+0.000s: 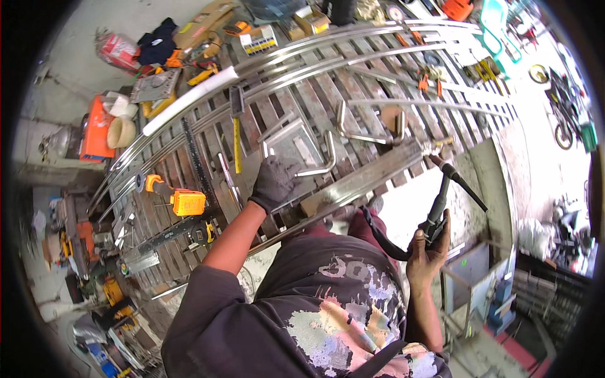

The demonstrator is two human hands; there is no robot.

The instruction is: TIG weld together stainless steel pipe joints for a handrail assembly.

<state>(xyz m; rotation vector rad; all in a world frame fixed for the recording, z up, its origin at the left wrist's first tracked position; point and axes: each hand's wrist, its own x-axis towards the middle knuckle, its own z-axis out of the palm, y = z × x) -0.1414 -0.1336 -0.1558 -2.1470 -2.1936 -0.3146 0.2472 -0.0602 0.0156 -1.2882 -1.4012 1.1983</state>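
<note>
2 bent tubes point(315, 171) look shaped but unjoined, left fingers point(287, 173) grasping 1, right fingers point(445, 228) grasping the welding torch point(439, 205)

Black torch point(439, 198), tilted, held raised, nozzle toward slatted bench point(321, 94); shiny bent metal tube point(332, 154) over bench.

You're right up against a slatted metal workbench point(328, 94) here, stretching across your workshop! Over on your right, strong light bleaches the pale floor point(529, 170) nearly white. A teal plastic chair point(492, 22) sits past the bench's far right corner, and a dark bike point(559, 97) stands farther out, right of that chair.
</note>
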